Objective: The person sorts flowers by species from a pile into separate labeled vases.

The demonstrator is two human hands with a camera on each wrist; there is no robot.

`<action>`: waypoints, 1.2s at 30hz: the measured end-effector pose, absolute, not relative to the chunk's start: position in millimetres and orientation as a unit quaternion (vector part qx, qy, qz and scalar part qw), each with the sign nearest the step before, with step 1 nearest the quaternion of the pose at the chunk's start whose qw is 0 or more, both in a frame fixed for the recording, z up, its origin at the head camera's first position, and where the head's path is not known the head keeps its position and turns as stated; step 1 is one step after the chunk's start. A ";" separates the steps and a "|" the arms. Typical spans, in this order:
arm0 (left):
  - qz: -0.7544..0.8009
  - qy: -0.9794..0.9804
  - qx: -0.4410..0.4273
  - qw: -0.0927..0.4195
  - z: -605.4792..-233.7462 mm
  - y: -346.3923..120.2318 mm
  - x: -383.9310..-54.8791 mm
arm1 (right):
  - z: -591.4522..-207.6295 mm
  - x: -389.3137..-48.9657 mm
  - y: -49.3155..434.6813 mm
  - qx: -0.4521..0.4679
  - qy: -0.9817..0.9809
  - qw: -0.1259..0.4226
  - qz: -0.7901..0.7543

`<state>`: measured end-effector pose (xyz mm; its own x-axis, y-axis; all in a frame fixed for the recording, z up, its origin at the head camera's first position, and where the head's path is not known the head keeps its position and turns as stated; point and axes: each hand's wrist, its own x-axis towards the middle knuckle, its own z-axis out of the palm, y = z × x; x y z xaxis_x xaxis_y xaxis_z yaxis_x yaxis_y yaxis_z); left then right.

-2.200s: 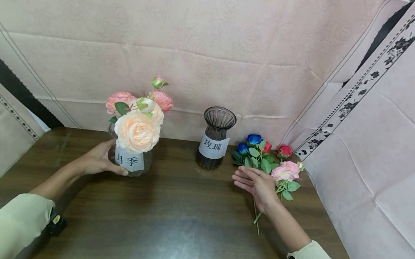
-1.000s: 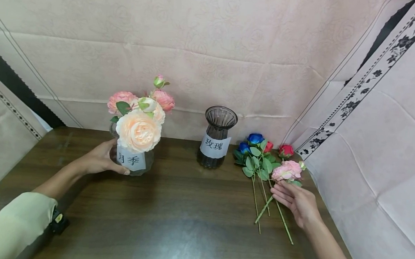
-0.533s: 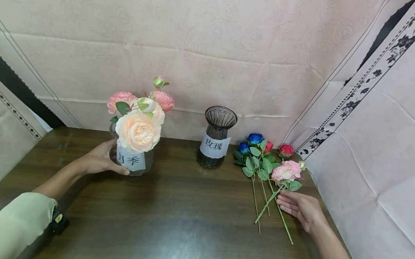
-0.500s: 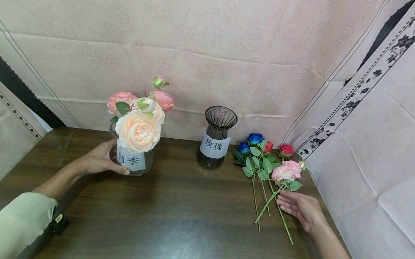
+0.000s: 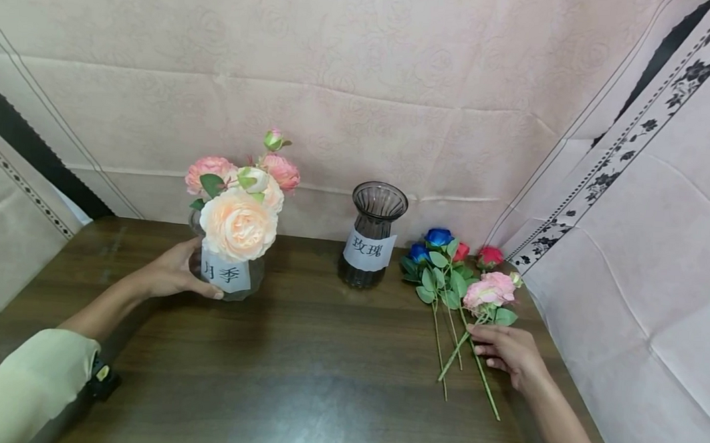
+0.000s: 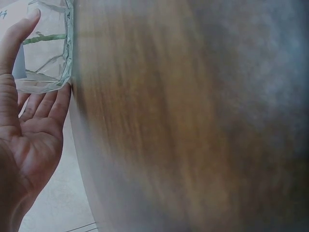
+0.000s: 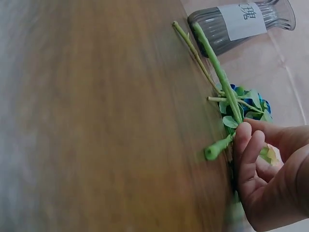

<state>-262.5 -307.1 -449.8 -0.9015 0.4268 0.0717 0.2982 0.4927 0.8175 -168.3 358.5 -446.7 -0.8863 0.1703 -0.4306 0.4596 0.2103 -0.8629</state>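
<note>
My left hand (image 5: 174, 272) grips a clear glass vase (image 5: 255, 280) with a white label, thumb in front and fingers round the back. In the left wrist view a green stem (image 6: 46, 38) shows through the glass of the vase. Peach and pink flowers (image 5: 238, 223) fill its mouth. On the right, my right hand (image 5: 511, 350) pinches a green stem (image 7: 219, 67) between thumb and fingers, just below the leaves of a pink flower (image 5: 491, 290). The flower lies at the table's right side, its stem crossing that of a neighbour.
A dark ribbed glass vase (image 5: 371, 239) with a white label stands upright between the hands. Blue roses (image 5: 438, 237) and red roses (image 5: 489, 256) lie beside the pink flower on the wooden table (image 5: 299, 359). Pale cloth (image 5: 362, 81) hangs behind and at the sides.
My right hand has moved from over the blue roses to the pink flower's stem, and its fingers have closed on it. The left hand stays on the clear vase.
</note>
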 end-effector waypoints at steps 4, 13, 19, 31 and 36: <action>0.455 0.864 0.204 0.072 -450.4 -306.9 -262.6 | -447.3 -170.8 357.7 0.194 0.760 0.121 -0.608; 0.456 0.864 0.200 0.078 -451.2 -306.0 -262.8 | -451.2 -177.4 355.8 0.176 0.690 0.128 -0.690; 0.456 0.863 0.203 0.079 -450.3 -306.3 -263.1 | -450.4 -181.4 352.5 0.164 0.667 0.131 -0.715; 0.446 0.869 0.200 0.075 -450.2 -306.6 -263.7 | -443.0 -185.2 332.8 0.171 0.614 0.086 -0.766; 0.448 0.868 0.197 0.079 -449.5 -306.7 -264.0 | -441.7 -188.5 326.0 0.173 0.596 0.060 -0.782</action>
